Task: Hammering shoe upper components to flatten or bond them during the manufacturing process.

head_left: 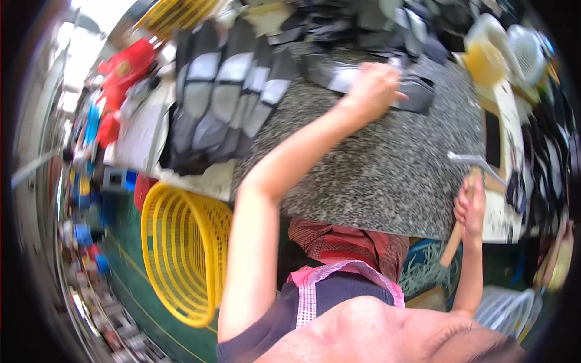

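My right hand [471, 209] is closed round the wooden handle of a hammer [451, 245], its metal head pointing up beside the worktop's right edge. Across the speckled grey stone slab [375, 163], my left arm reaches to the far side. There my left hand [374, 91], blurred, has its fingers bent over a dark grey piece with a pale band [416, 94], shaped like a shoe part. What sits between those fingers is hidden; a small whitish bit shows at their tips. To the left, several similar dark pieces with pale bands [212, 91] lie overlapped in a row.
Dark pieces [357, 21] are heaped along the far edge. A tub of yellowish stuff [486, 60] stands far right, with more dark strips [548, 169] hanging nearer. A yellow slotted basket [181, 254] sits low on the left, below a red bag [124, 69].
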